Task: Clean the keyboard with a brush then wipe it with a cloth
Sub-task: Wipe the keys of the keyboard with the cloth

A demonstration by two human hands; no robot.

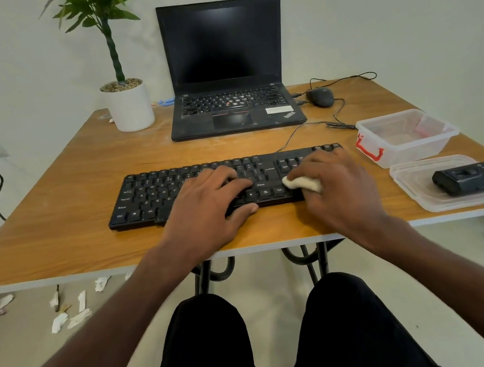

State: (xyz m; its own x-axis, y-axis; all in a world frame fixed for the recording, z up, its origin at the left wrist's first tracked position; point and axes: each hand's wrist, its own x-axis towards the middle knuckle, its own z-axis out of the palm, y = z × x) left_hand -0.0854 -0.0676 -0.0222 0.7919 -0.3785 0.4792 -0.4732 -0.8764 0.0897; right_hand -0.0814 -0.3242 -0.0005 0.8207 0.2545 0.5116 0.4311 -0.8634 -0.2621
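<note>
Wiping step judged in hand; no brush seen. Left hand (206, 208) laid flat on middle of keyboard (153, 194), fingers (231, 185) released and spread over keys, thumb at near edge, apparently steadying. Right hand (334, 183) at right end of keyboard, fingers clenched round small white cloth (301, 185), wad showing at thumb side, pressed on near-right keys. Keyboard lying square on desk (61, 193), near front edge, cable running far-right. Next move judged to call for drawing cloth across key rows toward left, left hand shifting clear. Beyond, right: clear lid (420, 199) bearing black device (471, 178), open plastic box (408, 138). Far: laptop (226, 65), mouse (320, 97), potted plant (128, 103).
</note>
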